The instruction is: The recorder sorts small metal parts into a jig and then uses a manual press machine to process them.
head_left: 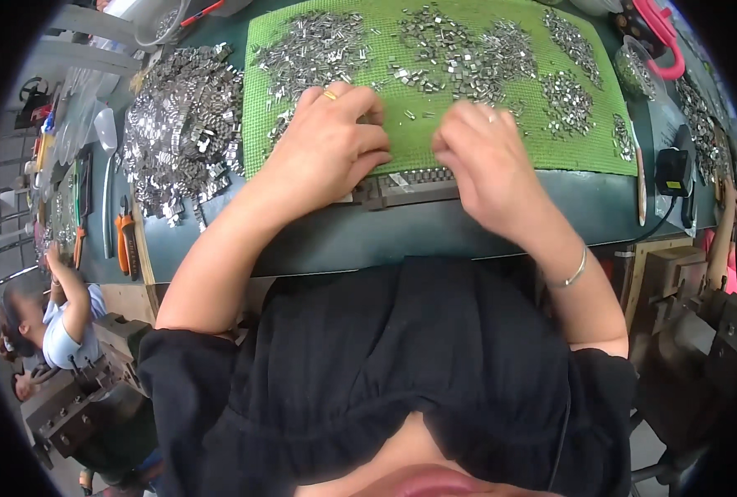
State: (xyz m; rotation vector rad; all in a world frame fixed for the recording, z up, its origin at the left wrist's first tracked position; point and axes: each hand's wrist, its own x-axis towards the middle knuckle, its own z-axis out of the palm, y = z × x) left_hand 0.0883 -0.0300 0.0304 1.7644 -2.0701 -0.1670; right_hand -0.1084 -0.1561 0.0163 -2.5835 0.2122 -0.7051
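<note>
My left hand [331, 137], with a ring on one finger, is closed over the near edge of a green textured mat [397, 137]. Its fingers are curled, and whatever lies within them is hidden. Opposite it, my right hand [484, 161] has fingers and thumb pinched together; anything between them is too small to make out. Between and just below the hands is a dark metal bar fixture [414, 192] with a row of small metal links along its top. Small silver metal pieces [314, 50] lie in loose piles on the mat, beyond both hands.
Left of the mat is a heap of shiny metal link strips [182, 124]. Orange-handled pliers [126, 236] lie farther left. A black box with a cable [673, 172] and a clear tub of parts [633, 70] stand at right. Another person [66, 327] sits at far left.
</note>
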